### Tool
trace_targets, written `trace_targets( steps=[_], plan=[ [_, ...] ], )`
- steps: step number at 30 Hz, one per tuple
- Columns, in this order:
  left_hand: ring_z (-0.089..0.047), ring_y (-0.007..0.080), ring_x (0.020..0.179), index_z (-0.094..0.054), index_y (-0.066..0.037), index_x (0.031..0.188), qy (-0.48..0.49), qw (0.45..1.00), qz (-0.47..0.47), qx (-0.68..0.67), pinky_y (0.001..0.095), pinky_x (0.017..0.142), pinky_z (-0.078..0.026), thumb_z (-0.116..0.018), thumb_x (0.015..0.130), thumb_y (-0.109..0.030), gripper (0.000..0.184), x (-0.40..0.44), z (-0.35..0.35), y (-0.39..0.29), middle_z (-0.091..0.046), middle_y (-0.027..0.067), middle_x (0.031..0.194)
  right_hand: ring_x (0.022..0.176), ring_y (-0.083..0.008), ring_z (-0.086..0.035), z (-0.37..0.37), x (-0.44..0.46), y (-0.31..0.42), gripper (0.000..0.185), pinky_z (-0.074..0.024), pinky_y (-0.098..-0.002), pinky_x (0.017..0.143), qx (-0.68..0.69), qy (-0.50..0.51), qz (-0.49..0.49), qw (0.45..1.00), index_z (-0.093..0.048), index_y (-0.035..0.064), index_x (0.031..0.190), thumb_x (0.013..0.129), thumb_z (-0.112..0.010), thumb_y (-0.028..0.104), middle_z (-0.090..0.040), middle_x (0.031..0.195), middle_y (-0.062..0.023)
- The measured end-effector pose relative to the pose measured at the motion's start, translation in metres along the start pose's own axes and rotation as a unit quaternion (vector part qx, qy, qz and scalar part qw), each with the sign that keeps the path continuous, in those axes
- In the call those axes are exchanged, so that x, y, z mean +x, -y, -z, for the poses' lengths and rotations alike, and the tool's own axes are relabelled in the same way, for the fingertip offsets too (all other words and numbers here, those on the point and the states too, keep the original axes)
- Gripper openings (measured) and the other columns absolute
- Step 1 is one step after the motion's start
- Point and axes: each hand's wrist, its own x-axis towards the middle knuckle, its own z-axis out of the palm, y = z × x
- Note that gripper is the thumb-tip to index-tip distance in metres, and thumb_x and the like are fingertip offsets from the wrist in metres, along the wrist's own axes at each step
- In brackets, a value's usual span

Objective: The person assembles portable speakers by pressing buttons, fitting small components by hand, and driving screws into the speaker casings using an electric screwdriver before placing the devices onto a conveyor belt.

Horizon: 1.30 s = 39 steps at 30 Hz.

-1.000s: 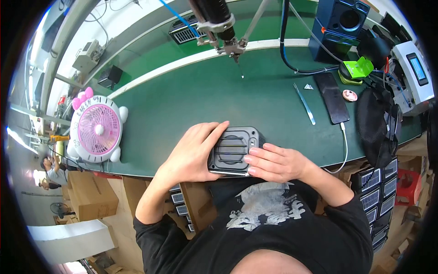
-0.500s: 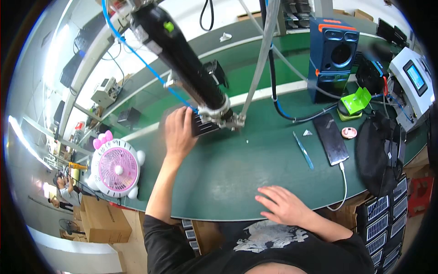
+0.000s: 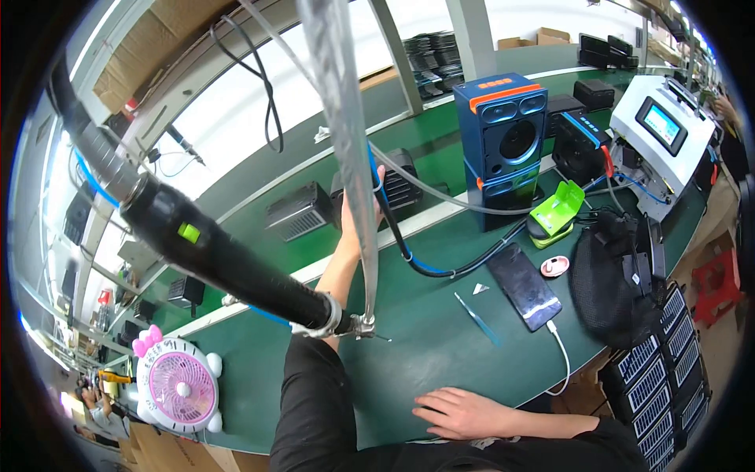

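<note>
My left hand (image 3: pixel 350 217) reaches across to the green surface behind the white rail, partly hidden by a hanging clear tube. Its fingers are against a black ribbed box (image 3: pixel 403 179), gripping it. To the left of that hand sits a dark grey box with a slatted front (image 3: pixel 300 211). My right hand (image 3: pixel 460 413) lies palm down near the front edge of the green table (image 3: pixel 393 381), fingers apart and holding nothing. A black hanging screwdriver (image 3: pixel 236 263) crosses above my left forearm, its tip over the table.
A pink and white fan (image 3: pixel 179 381) stands at left. Tweezers (image 3: pixel 476 318), a phone (image 3: pixel 525 286) on a white cable, a green case (image 3: pixel 557 214), a black mesh bag (image 3: pixel 612 279), blue speakers (image 3: pixel 503 141) and a white machine (image 3: pixel 661 130) are at right. A co-worker (image 3: pixel 106 411) is at far left.
The black box has gone from between both hands at the table front to the back, with my left hand. My right hand has let go and rests on the table. The view has shifted.
</note>
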Motion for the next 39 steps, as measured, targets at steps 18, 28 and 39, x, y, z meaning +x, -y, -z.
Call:
trace_targets(
  steps=[18,28,39],
  plan=[
    [-0.04,0.0318,0.127,-0.038,-0.009,0.148,-0.006,0.999,0.015,0.043,0.0446,0.106,-0.032,-0.078,0.068,-0.051,0.099,0.006,-0.06,-0.013,-0.044,0.0127,0.136,0.118,-0.0278,-0.055,0.001,0.005,-0.001,0.039,-0.0447,-0.0396,0.099,0.015,0.027,-0.005,1.0,-0.057,-0.0011,0.117,0.087,-0.067,0.022,-0.056,0.127,-0.0154],
    [-0.038,0.0395,0.135,-0.04,-0.003,0.144,0.121,0.978,0.122,-0.118,0.0502,0.111,-0.03,-0.081,0.068,-0.052,0.1,-0.036,-0.001,0.139,-0.042,0.0261,0.141,0.115,-0.0258,-0.057,0.009,0.013,0.003,0.034,-0.0463,-0.0385,0.096,-0.003,0.05,-0.027,0.998,-0.06,0.0012,0.113,0.088,-0.068,0.024,-0.058,0.126,-0.0128],
    [-0.037,0.0416,0.138,-0.027,-0.011,0.152,0.313,0.929,0.097,-0.174,0.0468,0.116,-0.032,-0.092,0.046,-0.028,0.126,-0.059,-0.017,0.208,-0.043,0.023,0.145,0.119,-0.025,-0.054,0.008,0.014,0.004,0.033,-0.0444,-0.0388,0.097,-0.005,0.088,-0.058,0.994,-0.06,0.0028,0.115,0.092,-0.064,0.026,-0.056,0.129,-0.0116]
  ],
)
